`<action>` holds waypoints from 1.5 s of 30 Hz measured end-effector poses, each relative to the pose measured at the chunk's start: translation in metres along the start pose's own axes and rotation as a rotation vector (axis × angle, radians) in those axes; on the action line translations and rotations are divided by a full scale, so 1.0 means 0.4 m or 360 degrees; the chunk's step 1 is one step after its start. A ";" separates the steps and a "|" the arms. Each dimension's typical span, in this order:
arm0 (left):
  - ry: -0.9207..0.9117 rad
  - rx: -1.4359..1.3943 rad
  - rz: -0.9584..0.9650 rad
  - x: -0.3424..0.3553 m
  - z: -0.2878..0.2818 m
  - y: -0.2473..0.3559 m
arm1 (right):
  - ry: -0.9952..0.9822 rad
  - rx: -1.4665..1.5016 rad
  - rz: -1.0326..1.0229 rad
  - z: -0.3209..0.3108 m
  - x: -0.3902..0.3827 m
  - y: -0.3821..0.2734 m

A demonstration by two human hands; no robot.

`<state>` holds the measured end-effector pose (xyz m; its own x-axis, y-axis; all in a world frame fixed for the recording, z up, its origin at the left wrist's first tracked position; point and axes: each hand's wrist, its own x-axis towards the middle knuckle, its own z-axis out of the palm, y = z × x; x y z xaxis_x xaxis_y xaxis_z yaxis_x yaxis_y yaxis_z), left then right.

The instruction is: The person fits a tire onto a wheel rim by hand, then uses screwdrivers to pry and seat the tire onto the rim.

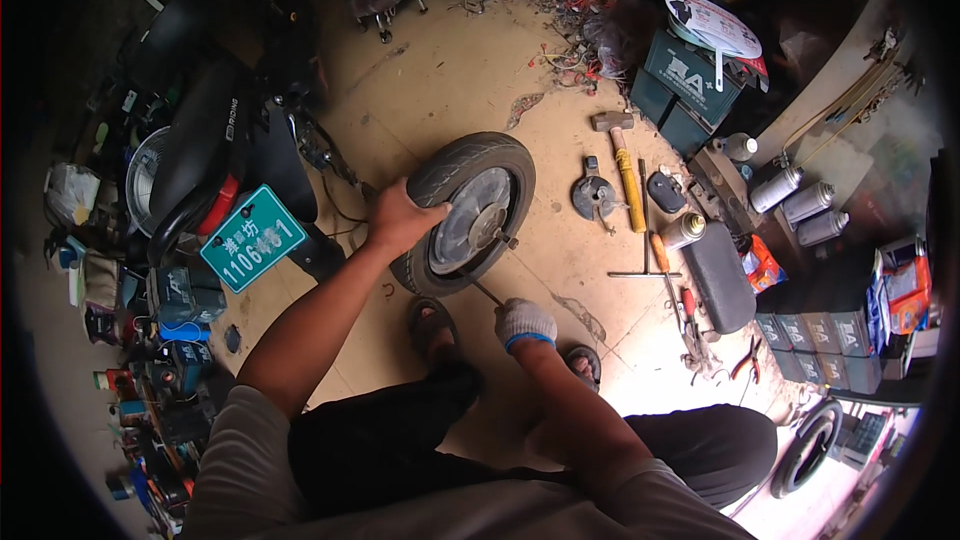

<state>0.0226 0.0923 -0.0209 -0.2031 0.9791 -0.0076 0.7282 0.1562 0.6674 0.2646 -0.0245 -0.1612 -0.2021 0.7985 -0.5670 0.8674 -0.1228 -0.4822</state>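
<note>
I had the wheel (468, 212) standing upright on the floor (450, 70), just in front of my sandalled feet. My left hand (402, 218) was bare and lay over the top left of the tyre, fingers curled around the tread, gripping it; that hold seemed to be what kept the wheel from rolling or tipping. My right hand (524, 323) wore a white work glove with a blue cuff and was closed on the handle of a thin tool (487, 292), whose shaft ran up and left to the lower rim of the wheel, near where tyre met hub. I judged the tool was set there as a lever against the tyre's edge, with the left hand bracing against it.

To the right of the wheel, within reach, lay a hammer (622, 162) with a yellow handle, a round metal part (595, 194), a T-handle wrench (646, 258) and a screwdriver (663, 258) with an orange grip, spread out singly, probably so each could be picked up fast. Beyond them sat a black cushion (718, 275) and a few spray cans (797, 202). Dark battery boxes (820, 345) were stacked near the right edge of the floor. A scooter (215, 150) with a green plate (254, 238) stood to the left, near the wheel but not touching it.
</note>
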 end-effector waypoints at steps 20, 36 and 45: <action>0.0067 -0.0154 0.0002 0.030 0.000 -0.033 | 0.0043 0.0488 0.0244 0.260 -0.037 0.032; 0.0160 -0.0062 -0.0191 -0.065 -0.031 -0.094 | -0.0712 0.0229 -0.0024 0.327 0.129 -0.047; 0.0030 0.0230 -0.0108 -0.044 -0.035 -0.083 | -0.1235 0.0662 0.0239 0.235 0.171 -0.097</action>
<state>-0.0073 0.0679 -0.0326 -0.2660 0.9634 -0.0341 0.7987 0.2401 0.5518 0.1746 -0.0204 -0.2441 -0.4813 0.1519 -0.8633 0.7050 -0.5182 -0.4842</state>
